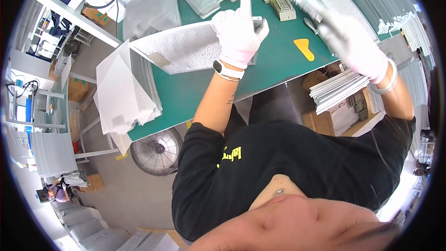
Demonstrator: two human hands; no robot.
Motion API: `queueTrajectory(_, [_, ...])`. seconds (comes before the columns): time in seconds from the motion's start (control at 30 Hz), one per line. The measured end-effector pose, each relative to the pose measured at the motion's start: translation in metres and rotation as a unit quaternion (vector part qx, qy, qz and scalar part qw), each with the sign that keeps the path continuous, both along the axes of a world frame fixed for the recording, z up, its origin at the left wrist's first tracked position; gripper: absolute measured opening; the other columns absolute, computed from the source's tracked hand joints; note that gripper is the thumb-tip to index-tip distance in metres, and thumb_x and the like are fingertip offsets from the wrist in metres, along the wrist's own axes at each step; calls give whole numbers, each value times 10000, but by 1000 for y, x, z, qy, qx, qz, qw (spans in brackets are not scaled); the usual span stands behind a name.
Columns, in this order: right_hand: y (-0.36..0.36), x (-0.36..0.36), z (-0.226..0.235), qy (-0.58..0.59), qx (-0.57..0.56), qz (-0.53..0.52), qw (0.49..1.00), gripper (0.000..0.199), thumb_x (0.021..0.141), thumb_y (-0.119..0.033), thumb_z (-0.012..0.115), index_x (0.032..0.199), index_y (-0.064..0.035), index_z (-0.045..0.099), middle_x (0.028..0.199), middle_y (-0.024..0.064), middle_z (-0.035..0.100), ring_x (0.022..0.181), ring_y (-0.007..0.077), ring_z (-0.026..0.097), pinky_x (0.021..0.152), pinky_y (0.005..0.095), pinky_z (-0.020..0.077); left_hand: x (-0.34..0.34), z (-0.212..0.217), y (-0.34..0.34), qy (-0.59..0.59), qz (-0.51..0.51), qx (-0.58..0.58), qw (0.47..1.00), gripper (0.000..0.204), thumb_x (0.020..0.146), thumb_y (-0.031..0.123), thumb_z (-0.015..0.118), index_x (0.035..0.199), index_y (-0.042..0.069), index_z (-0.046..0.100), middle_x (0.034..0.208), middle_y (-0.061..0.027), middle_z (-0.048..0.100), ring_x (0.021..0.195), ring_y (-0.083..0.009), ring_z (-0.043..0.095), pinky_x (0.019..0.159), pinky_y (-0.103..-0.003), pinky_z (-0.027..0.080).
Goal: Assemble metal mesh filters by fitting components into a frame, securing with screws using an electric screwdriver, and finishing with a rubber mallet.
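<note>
My left hand (pixel 238 35), in a white glove, grips the upper edge of a framed silver mesh panel (pixel 186 49). Its index finger stretches outward and its thumb is apart. The panel stands tilted on the green table (pixel 195 100), with a small beige patch (pixel 159 59) on its near frame. Out to the right, my gloved right hand (pixel 360 51) is smeared by motion and closed round the handle of a mallet-like tool (pixel 302 1). The tool's blurred head, dark with a yellowish end, hangs above a narrow beige metal block (pixel 283 9).
A yellow scraper (pixel 304 49) lies on the table between my hands. Loose mesh sheets (pixel 123 88) lean at the left edge. Stacked mesh sheets (pixel 151 11) lie at the back. Below the table edge sit white frame strips (pixel 338 89); a round floor fan (pixel 158 151) stands beneath at left.
</note>
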State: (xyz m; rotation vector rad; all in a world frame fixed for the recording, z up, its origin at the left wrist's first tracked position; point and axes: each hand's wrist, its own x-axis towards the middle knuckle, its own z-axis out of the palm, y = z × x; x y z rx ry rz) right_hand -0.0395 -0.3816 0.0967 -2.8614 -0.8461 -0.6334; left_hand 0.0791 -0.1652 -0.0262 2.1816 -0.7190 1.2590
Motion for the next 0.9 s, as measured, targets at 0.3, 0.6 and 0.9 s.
queueTrajectory(0.3, [-4, 2, -54, 177, 95, -87, 976, 506, 908, -97, 528, 1409, -103, 463, 883, 262, 633, 814, 427, 615, 757, 487, 485, -2, 1, 4, 11, -3, 3, 1000, 710, 706, 323, 726, 1297, -22, 533, 660, -22, 534, 699, -209, 525, 819, -410, 372])
queueTrajectory(0.6, [-24, 81, -194, 89, 58, -112, 988, 569, 871, -124, 567, 1419, -72, 424, 1239, 257, 512, 1098, 409, 542, 949, 459, 462, -11, 3, 5, -37, -16, 18, 999, 320, 708, 310, 719, 943, 114, 626, 834, -25, 549, 692, -231, 521, 757, -400, 385])
queueTrajectory(0.9, [109, 169, 125, -210, 389, 171, 881, 643, 827, -269, 719, 1348, -12, 444, 1261, 158, 530, 1065, 231, 553, 945, 341, 441, -8, 3, -1, -82, -14, 3, 997, 248, 711, 282, 714, 685, 143, 510, 668, -32, 446, 646, -238, 489, 683, -402, 375])
